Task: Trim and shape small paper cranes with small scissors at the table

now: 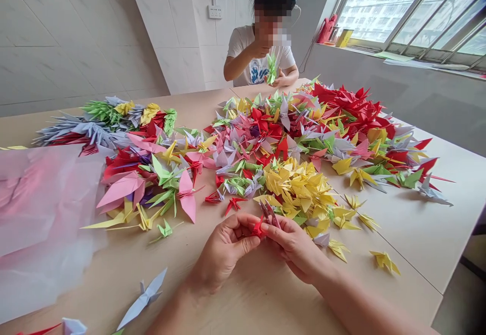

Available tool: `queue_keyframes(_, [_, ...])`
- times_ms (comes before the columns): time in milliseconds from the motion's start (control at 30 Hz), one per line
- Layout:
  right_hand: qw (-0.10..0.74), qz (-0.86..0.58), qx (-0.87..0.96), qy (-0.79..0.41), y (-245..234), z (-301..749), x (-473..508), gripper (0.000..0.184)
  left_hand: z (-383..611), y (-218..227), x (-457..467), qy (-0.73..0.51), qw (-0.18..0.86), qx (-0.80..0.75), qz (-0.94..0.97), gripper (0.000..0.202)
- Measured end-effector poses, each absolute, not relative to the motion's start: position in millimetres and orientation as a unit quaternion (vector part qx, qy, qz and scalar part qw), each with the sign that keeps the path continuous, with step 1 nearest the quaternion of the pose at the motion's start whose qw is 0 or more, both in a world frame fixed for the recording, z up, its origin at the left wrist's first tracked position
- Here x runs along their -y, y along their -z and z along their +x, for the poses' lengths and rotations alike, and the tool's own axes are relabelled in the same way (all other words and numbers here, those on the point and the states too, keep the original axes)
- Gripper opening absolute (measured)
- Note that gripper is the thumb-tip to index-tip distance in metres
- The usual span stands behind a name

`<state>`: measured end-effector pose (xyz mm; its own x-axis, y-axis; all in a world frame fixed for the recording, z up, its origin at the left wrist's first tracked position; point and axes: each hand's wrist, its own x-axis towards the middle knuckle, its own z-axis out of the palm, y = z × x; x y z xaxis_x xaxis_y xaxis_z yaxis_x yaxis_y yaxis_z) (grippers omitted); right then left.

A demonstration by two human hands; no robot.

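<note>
Over the near middle of the table, my left hand (pixel 224 249) pinches a small red paper crane (pixel 258 227) between thumb and fingers. My right hand (pixel 294 244) is closed beside it, its fingertips touching the red paper. Between its fingers is a slim, two-pronged pinkish metal tool (pixel 270 214), which looks like tweezers. My fingers partly cover both the red crane and the tool. Just beyond my hands lie a heap of yellow paper cranes (pixel 299 185) and a small red crane (pixel 234 204) on its own.
Multicoloured paper cranes (pixel 246 140) spread over the table (pixel 413 244), with a red pile (pixel 353 105) at the far right. Translucent plastic bags (pixel 49 223) lie at left. A pale blue crane (pixel 143 297) is near me. Across sits a person (pixel 261 46) holding green folded paper (pixel 271 69).
</note>
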<state>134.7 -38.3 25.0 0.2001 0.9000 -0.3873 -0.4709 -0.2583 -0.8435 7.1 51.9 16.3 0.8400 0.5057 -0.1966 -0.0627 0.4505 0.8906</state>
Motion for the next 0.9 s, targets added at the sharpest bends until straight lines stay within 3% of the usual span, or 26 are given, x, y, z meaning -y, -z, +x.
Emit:
queue_keyframes(333, [0.593, -0.534, 0.299, -0.523, -30.5, 133.8, 45.0, 0.032, 8.5, -5.2, -56.7, -0.33, 0.744, -0.304, 0.495, 0.015])
queue_keyframes(633, [0.486, -0.443, 0.241, -0.714, -29.2, 125.9, 51.1, 0.033, 6.4, -6.4, -59.0, -0.368, 0.687, -0.327, 0.535, 0.012])
queue_keyframes(900, [0.529, -0.371, 0.16, -0.746, -27.0, 127.0, 49.4, 0.027, 6.5, -1.6, -58.9, -0.374, 0.679, -0.293, 0.559, 0.008])
